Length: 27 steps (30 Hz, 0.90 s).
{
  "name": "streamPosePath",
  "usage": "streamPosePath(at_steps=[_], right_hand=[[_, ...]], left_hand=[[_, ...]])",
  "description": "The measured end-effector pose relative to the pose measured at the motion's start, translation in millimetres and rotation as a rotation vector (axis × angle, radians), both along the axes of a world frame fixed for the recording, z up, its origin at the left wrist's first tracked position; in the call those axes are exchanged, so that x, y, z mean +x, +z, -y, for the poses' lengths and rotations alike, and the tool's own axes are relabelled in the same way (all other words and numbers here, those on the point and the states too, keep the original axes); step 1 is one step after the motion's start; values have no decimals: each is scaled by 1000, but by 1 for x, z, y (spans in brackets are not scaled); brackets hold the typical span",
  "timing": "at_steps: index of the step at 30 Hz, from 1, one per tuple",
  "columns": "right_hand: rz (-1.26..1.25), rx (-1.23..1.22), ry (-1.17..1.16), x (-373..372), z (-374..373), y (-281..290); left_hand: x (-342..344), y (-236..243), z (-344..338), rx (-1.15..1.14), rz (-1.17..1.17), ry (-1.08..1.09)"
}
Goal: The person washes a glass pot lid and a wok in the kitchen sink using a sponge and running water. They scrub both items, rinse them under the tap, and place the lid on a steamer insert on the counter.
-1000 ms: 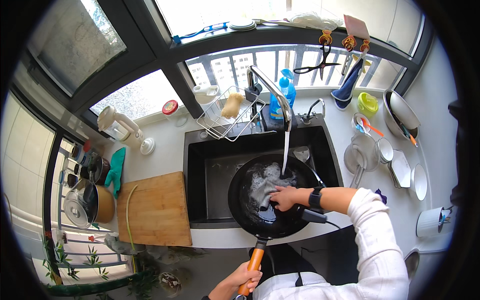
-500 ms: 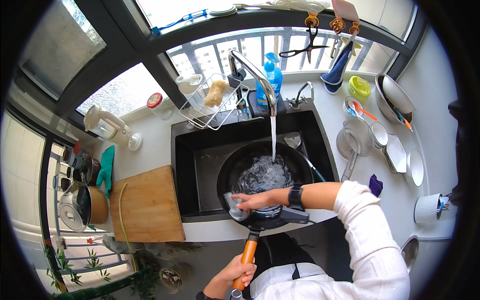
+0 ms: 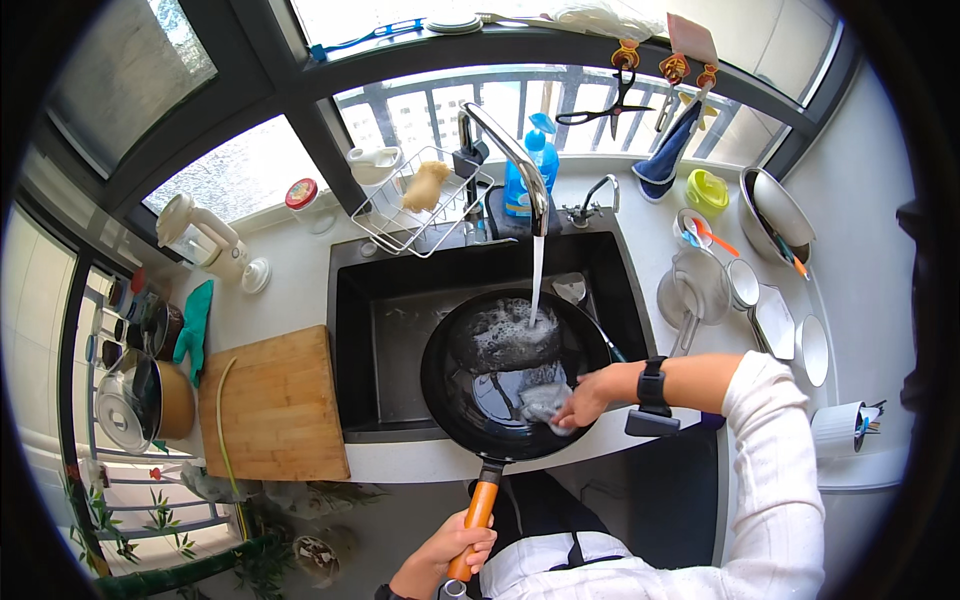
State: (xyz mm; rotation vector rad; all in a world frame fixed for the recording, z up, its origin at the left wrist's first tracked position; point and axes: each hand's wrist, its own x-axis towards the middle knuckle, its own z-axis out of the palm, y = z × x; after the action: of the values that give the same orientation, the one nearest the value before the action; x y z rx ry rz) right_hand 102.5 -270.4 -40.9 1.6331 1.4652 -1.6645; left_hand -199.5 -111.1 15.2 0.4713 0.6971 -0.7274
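Observation:
A black frying pan (image 3: 445, 400) lies tilted over the near rim of the sink, its orange handle pointing toward me. My left hand (image 3: 458, 542) is wrapped round that handle. Inside the pan, near its right side, my right hand (image 3: 588, 398) presses a pale grey scrubbing cloth (image 3: 545, 404) to the surface; blur keeps its exact kind unclear. A stream of water (image 3: 538, 270) falls from the chrome faucet (image 3: 512, 150) into the far part of the pan, where suds and water spread.
The dark sink (image 3: 385, 285) surrounds the pan. A wooden cutting board (image 3: 275, 410) lies left of it. Behind stand a wire rack (image 3: 425, 215) with a sponge (image 3: 426, 187) and a blue pump bottle (image 3: 532, 170). A strainer (image 3: 692, 285) and several bowls sit on the right.
My right hand has swept the cloth from the pan's left side to its right side. Less water lies in the pan, and suds show at its far part. The left hand still grips the handle.

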Motion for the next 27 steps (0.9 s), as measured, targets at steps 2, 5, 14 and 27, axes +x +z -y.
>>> streamPosePath(at_steps=[2,5,14,27], right_hand=[[246,-36,81,12,-13,-18],[371,136,-6,19,-32,-40],[-164,409,-442,-31,-122,-53],[-482,-132,-415,-13,4,18]], left_hand=[[1,0,0,6,0,-15],[1,0,1,20,13,-33],[-1,-1,3,63,24,-52],[0,-2,8,0,29,11]])
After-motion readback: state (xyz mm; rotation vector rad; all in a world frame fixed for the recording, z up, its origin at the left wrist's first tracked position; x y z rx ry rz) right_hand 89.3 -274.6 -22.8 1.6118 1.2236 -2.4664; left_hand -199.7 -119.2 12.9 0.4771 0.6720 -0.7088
